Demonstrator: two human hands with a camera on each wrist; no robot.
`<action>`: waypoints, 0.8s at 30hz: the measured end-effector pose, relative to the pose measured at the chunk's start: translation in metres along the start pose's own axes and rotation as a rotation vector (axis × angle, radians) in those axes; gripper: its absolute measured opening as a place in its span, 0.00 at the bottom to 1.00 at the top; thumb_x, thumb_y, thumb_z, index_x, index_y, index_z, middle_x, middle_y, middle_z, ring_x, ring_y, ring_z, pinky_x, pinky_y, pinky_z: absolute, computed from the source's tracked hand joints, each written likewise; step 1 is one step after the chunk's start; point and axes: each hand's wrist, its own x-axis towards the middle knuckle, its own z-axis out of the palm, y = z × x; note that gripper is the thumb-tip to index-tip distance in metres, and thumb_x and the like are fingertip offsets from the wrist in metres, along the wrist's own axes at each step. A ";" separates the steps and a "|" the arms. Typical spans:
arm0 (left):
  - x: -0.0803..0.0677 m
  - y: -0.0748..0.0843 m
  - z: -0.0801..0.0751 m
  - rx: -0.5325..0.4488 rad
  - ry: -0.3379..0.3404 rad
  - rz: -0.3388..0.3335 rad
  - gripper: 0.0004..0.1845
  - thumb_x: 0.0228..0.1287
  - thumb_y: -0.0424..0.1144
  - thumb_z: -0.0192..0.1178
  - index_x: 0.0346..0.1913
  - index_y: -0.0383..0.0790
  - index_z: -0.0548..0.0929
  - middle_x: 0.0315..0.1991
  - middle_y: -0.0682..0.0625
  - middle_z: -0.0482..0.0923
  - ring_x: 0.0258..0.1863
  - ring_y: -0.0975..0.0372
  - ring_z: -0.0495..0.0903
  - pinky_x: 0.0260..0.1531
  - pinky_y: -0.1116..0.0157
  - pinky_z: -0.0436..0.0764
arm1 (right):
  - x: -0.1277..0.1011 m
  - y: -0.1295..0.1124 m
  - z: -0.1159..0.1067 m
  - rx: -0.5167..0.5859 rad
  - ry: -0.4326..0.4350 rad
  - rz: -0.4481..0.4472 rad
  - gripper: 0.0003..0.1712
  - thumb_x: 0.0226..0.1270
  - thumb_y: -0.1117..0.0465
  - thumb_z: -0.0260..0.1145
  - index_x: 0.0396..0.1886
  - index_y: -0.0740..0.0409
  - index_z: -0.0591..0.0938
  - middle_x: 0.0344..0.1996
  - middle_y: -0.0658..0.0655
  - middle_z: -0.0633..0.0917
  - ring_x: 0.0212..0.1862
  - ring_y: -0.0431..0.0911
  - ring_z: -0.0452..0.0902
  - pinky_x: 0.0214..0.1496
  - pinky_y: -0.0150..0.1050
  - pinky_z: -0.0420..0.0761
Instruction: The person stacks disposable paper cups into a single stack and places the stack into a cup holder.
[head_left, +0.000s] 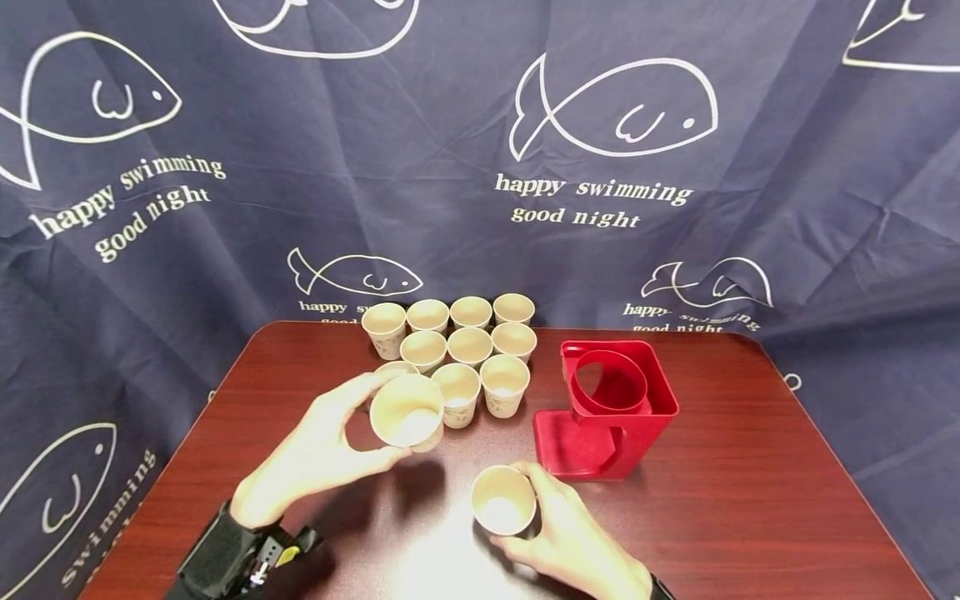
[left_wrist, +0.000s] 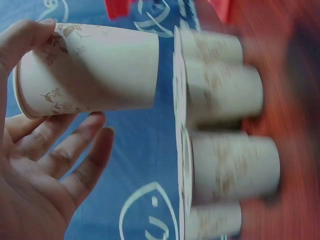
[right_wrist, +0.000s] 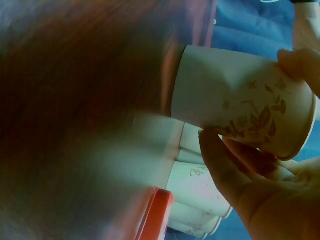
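Nearest me, my right hand (head_left: 570, 542) pinches a cup (head_left: 504, 498) by its rim close to the desk's (head_left: 750, 500) front edge. My left hand (head_left: 315, 454) grips a second cup (head_left: 407, 411), lifted just in front of the cluster of cups (head_left: 468, 342) at the desk's back edge. Hands are apart. I see a red holder (head_left: 611, 408) standing right of the cluster.
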 end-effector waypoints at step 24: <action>-0.004 0.041 0.084 -0.032 -0.197 0.133 0.36 0.59 0.58 0.74 0.70 0.64 0.72 0.61 0.67 0.77 0.59 0.70 0.78 0.64 0.64 0.75 | 0.002 0.003 0.001 0.035 0.021 -0.076 0.45 0.49 0.54 0.84 0.67 0.34 0.73 0.52 0.35 0.82 0.49 0.35 0.81 0.58 0.39 0.83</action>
